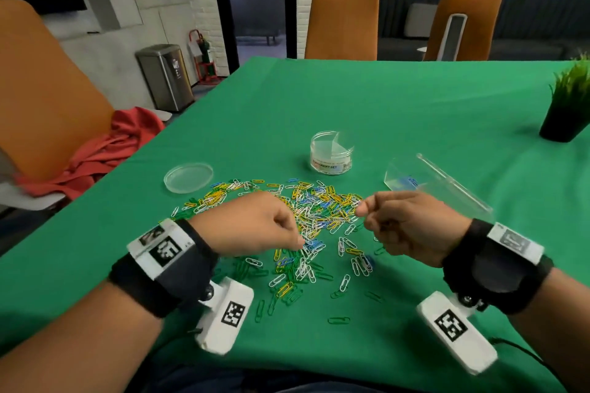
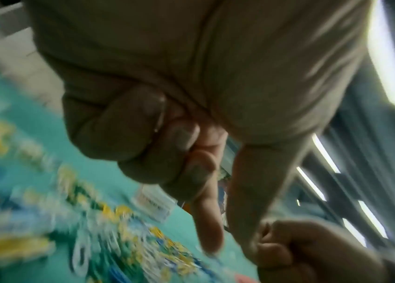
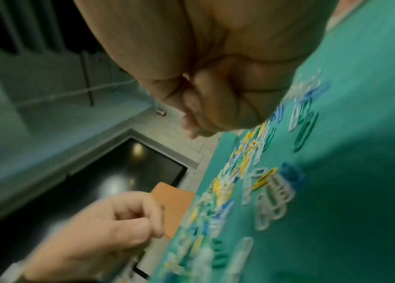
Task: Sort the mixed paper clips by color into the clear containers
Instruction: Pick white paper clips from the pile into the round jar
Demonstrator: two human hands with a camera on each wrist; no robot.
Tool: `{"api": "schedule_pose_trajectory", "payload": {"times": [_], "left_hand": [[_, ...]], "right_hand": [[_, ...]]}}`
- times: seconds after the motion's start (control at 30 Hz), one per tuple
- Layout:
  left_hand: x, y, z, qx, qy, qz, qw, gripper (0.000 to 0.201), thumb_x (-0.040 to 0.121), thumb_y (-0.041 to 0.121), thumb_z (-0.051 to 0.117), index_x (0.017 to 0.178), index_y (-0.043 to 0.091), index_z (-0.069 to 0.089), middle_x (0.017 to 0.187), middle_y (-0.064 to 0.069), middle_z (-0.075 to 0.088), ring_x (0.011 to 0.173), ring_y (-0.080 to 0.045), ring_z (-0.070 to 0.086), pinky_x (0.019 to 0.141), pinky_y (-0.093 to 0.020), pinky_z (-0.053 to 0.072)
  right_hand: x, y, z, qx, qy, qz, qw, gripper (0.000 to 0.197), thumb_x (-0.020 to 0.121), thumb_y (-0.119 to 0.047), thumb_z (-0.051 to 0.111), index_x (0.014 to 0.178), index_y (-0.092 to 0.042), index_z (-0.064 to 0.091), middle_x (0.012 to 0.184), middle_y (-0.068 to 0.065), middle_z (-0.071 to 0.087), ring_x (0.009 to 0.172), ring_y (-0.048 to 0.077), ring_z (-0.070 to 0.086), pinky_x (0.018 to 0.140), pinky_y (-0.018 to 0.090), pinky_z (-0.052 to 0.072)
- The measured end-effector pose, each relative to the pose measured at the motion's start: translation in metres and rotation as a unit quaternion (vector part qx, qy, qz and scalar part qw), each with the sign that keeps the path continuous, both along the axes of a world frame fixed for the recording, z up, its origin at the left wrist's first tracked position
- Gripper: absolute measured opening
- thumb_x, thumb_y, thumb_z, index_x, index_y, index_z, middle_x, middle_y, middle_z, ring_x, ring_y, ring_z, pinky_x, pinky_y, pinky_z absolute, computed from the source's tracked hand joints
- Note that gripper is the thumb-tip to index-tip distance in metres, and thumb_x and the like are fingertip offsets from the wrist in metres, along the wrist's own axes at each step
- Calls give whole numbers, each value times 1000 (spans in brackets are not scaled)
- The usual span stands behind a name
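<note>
Green cloth covers the worktop [image 1: 399,99], with orange chairs behind it. From the head view, the mixed paper clips [image 1: 319,210] lie scattered in the middle, between a clear lid [image 1: 188,177], a round clear container [image 1: 332,151] and a wedge-shaped clear container [image 1: 415,179] holding a few blue clips. The left hand [image 1: 255,223] hangs curled over the pile, fingertips hidden. The right hand [image 1: 412,226] is curled too, thumb against forefinger; whether it pinches a clip I cannot tell.

From the left wrist, all is blurred: three fingers curl into the palm, forefinger [image 2: 209,220] and thumb reaching down.

From the right wrist, the fingers [image 3: 215,107] are bunched; any clip is hidden.
</note>
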State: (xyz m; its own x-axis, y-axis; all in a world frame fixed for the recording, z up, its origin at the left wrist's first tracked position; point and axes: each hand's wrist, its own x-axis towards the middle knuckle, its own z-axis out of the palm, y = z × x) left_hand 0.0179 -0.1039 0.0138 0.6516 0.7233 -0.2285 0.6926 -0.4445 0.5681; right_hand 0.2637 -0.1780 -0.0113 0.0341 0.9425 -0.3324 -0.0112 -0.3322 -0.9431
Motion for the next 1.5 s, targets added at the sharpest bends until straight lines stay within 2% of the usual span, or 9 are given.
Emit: {"api": "schedule_pose_trajectory", "payload": {"times": [0.07, 0.17, 0.3, 0.6, 0.83, 1.07, 1.2, 1.3, 1.5], "left_hand": [[3, -9, 0, 114, 142, -51, 982, 25, 85, 47, 69, 76, 24, 72, 63, 18, 64, 59, 5, 56, 55, -19, 42], [4, -16, -7, 193, 249, -76, 946, 30, 82, 44, 66, 75, 15, 69, 65, 0, 59, 59, -16, 53, 57, -25, 45], [4, -21, -10, 205, 306, -71, 927, 30, 78, 41, 70, 76, 12, 67, 60, 1, 54, 55, -17, 51, 51, -24, 40], [-3, -6, -15, 185, 290, -69, 937, 16, 77, 21, 55, 80, 12, 68, 67, -2, 53, 58, -20, 46, 55, -27, 41], [4, -7, -17, 137, 276, -78, 948, 24, 80, 40, 74, 83, 16, 75, 79, -1, 74, 73, -16, 69, 61, -26, 51], [-4, -3, -13, 141, 280, -75, 947, 14, 78, 19, 52, 73, 18, 64, 69, 0, 48, 61, -19, 43, 56, -28, 41], [-9, 2, -8, 91, 196, -43, 975, 8, 78, 27, 55, 74, 21, 59, 73, 4, 60, 63, -13, 50, 58, -24, 41], [-12, 8, -4, 53, 120, -44, 990, 7, 82, 26, 62, 77, 22, 65, 71, 11, 65, 62, -4, 54, 61, -23, 45], [-18, 16, 0, 47, 89, -12, 995, 6, 77, 22, 74, 76, 24, 68, 67, 17, 68, 61, 3, 59, 59, -18, 44]], "right_hand": [[-5, -4, 4, -2, -214, 56, 975, 24, 95, -13, 48, 79, -9, 66, 60, 2, 45, 45, 15, 34, 43, 22, 27], [-18, -10, 7, 13, -541, 174, 823, 41, 88, -53, 62, 80, -13, 67, 68, 0, 63, 58, 14, 52, 56, 26, 42], [-34, -13, 0, 17, -653, 226, 723, 56, 77, -67, 65, 88, -12, 69, 84, 8, 69, 77, 23, 64, 69, 31, 54], [-24, -12, 3, 57, -621, 209, 754, 11, 83, -35, 70, 88, -25, 68, 76, -10, 59, 74, 13, 57, 60, 23, 43], [-26, -8, 2, 18, -648, 203, 734, 46, 80, -58, 67, 84, -12, 69, 80, 7, 69, 66, 18, 54, 60, 27, 46], [-33, -7, 1, 35, -649, 237, 722, 21, 87, -32, 62, 91, -13, 70, 91, 7, 70, 85, 23, 65, 68, 28, 51], [-9, -9, 7, 58, -530, 165, 830, 18, 85, -32, 67, 73, -18, 63, 61, -7, 57, 50, 6, 48, 48, 16, 36], [11, -13, 7, 33, -103, 24, 994, 22, 82, -20, 70, 67, -16, 55, 57, 0, 36, 45, 12, 28, 43, 21, 19], [22, -16, -7, 22, 286, -19, 958, 37, 59, -15, 84, 78, -14, 52, 75, 7, 55, 48, 9, 41, 38, 17, 35]]}}
